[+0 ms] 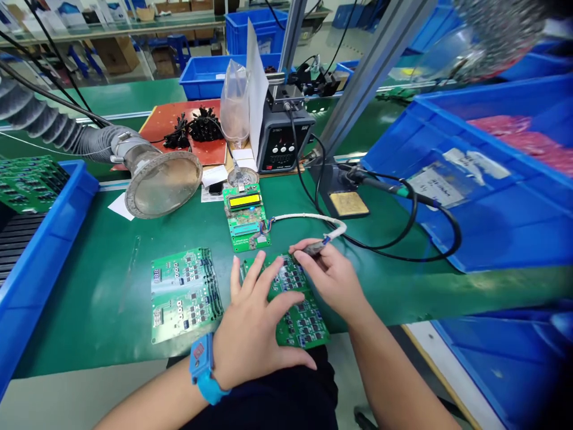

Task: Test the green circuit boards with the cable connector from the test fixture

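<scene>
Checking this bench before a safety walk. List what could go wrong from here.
1. The circuit board under the left hand juts past the table's front edge; if that hand lifts, it could tip off.
2. The right hand presses a cabled probe onto that board; its white cable runs to the small display board, so a tug might drag that board.

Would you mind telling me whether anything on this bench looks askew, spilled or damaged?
Nothing stands out. The left hand lies flat on a green circuit board; the right hand holds a cabled probe to it. A second board lies flat alongside, apart.
</scene>
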`<control>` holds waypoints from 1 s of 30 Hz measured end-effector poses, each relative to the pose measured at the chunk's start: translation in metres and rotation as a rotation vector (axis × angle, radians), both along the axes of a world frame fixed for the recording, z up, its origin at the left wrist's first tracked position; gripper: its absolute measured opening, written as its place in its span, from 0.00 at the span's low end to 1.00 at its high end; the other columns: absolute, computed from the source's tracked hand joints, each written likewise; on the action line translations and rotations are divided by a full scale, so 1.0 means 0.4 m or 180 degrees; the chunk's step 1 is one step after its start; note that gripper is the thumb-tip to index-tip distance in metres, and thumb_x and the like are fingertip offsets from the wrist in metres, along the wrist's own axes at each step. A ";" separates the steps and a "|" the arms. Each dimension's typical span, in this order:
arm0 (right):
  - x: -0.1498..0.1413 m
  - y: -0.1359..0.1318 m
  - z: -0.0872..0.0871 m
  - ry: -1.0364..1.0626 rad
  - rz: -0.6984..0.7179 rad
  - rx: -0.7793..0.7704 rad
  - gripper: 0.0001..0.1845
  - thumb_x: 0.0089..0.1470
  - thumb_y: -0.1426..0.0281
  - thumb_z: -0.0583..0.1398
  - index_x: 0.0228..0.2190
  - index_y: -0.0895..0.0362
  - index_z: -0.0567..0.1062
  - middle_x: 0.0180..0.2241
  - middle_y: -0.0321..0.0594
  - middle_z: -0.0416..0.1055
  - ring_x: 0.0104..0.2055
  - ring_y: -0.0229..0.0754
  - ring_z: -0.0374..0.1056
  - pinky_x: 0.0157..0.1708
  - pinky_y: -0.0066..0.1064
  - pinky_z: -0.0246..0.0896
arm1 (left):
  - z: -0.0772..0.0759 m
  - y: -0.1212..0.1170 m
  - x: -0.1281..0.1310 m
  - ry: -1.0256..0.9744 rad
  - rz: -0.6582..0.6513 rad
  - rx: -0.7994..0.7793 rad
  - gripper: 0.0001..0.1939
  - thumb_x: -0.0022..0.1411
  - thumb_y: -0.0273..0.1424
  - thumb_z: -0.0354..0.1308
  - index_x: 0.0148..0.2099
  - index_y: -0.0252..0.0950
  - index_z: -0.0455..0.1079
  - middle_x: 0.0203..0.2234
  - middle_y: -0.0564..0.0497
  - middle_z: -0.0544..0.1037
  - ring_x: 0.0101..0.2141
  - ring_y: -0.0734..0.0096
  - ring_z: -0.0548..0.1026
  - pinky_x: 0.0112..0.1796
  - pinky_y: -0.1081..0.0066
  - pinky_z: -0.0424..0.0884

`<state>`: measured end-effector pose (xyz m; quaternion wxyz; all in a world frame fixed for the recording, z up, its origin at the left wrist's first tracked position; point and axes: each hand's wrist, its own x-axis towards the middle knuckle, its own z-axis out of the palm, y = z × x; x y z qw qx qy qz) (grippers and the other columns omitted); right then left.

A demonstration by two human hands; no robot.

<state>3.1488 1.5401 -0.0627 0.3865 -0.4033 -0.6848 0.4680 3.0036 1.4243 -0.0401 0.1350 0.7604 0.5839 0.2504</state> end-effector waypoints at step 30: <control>0.003 0.000 -0.013 -0.0067 -0.0018 0.0112 0.10 0.58 0.62 0.58 0.36 0.55 0.71 0.36 0.42 0.74 0.39 0.44 0.71 0.39 0.35 0.68 | -0.013 0.013 0.005 0.0021 -0.0074 0.0014 0.47 0.46 0.61 0.61 0.54 0.28 0.62 0.63 0.30 0.54 0.64 0.40 0.46 0.59 0.37 0.49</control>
